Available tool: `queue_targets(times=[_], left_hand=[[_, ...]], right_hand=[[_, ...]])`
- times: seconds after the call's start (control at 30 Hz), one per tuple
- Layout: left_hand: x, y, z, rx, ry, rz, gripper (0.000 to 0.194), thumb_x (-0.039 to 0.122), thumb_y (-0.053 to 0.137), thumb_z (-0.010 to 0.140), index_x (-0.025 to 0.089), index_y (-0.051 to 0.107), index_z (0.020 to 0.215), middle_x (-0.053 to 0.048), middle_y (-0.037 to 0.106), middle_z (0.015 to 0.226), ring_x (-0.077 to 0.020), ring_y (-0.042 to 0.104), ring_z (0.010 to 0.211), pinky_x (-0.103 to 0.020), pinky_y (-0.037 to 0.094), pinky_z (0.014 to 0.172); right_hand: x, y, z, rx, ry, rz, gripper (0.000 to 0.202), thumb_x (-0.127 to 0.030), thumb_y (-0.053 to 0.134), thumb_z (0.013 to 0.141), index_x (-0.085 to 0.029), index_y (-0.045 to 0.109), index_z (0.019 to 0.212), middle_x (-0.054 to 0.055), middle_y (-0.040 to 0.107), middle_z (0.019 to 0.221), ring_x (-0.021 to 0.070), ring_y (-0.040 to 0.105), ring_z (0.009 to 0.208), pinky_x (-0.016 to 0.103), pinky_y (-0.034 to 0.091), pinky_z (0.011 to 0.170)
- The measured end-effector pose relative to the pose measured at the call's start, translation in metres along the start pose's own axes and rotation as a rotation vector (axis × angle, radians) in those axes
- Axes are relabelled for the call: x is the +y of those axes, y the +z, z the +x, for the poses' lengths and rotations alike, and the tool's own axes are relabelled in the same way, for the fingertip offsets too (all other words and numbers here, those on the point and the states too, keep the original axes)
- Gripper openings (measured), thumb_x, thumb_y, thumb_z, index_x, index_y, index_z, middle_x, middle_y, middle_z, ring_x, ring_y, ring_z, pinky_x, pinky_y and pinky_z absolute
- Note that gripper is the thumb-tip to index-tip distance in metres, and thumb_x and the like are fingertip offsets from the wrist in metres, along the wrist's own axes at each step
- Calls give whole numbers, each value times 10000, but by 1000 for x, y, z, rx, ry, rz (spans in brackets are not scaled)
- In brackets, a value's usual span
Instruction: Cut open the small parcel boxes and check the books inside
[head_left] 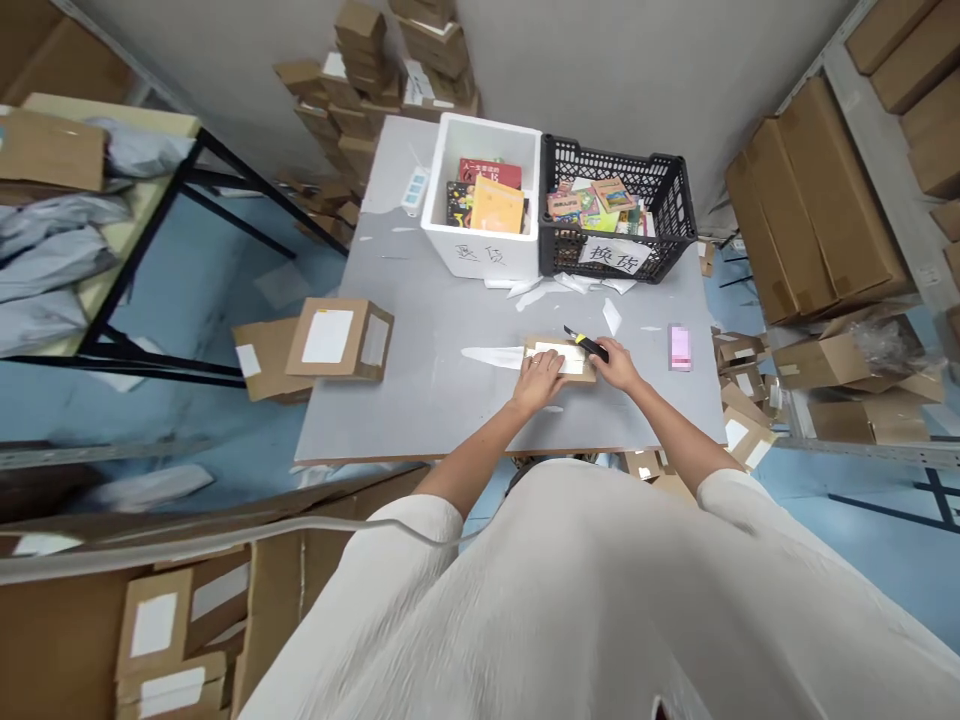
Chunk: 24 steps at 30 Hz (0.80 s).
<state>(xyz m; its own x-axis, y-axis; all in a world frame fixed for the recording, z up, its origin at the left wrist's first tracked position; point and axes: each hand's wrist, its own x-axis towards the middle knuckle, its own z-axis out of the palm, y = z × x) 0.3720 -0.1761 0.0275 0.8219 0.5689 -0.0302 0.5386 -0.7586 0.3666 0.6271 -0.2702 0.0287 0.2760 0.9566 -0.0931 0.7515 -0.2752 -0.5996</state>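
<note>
Cardboard box (576, 366), small and oblong, lies on a smooth gray counter (435, 400) just right of the frame's center, its long axis running left to right between a worker's two bare hands. The left hand (540, 380) rests directly on its left end, fingers laid out rather than clenched. The right hand (617, 366), just beside the opposite end, is wrapped around a yellow-and-black cutter (586, 343), which slants toward the upper left above the box's far edge; whether the blade touches cannot be told. A white paper label (571, 357) covers much of the matte brown top. At upper center stand a rigid white foam bin (517, 255) and a black lattice-sided plastic crate (670, 246).
</note>
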Motion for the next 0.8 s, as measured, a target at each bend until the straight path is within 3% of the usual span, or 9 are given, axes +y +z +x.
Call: queue_targets(times=[0.17, 0.33, 0.57, 0.7, 0.8], left_hand=[[-11, -9, -10, -71, -95, 11, 371, 329, 528, 1135, 231, 658, 1468, -191, 690, 1410, -358, 712, 1247, -480, 522, 1094], [-10, -13, -6, -155, -198, 8, 367, 293, 415, 1168, 218, 663, 1427, -151, 764, 1318, -333, 760, 1125, -448, 550, 1018], [-6, -16, 11, -52, -189, -65, 456, 278, 429, 1133, 169, 622, 1531, -204, 703, 1489, -356, 685, 1341, -476, 535, 1156], [-1, -15, 17, -70, -210, -67, 476, 281, 468, 1114, 155, 597, 1554, -212, 587, 1658, -366, 624, 1439, -478, 509, 1198], [11, -15, 21, -36, -231, -54, 509, 354, 543, 1099, 165, 584, 1569, -215, 536, 1706, -401, 546, 1511, -515, 470, 1228]], right_hand=[[-24, 12, 22, -100, -18, -19, 544, -541, 557, 1047, -207, 707, 1450, 179, 732, 1520, 418, 612, 1450, 602, 478, 1229], [-23, 9, 9, -37, 73, -31, 549, -581, 576, 1032, -206, 730, 1403, 199, 753, 1462, 429, 641, 1364, 612, 511, 1176], [-26, 10, -30, -62, 211, 195, 475, -586, 621, 1018, -262, 663, 1362, 104, 815, 1277, 330, 739, 1150, 507, 592, 1060], [-30, 20, -39, -91, 224, 387, 478, -650, 656, 983, -264, 674, 1263, 46, 811, 1094, 280, 734, 1044, 452, 597, 1009], [-27, 21, -37, -38, 249, 455, 480, -647, 675, 958, -262, 677, 1244, 58, 804, 1167, 271, 724, 1111, 451, 582, 1058]])
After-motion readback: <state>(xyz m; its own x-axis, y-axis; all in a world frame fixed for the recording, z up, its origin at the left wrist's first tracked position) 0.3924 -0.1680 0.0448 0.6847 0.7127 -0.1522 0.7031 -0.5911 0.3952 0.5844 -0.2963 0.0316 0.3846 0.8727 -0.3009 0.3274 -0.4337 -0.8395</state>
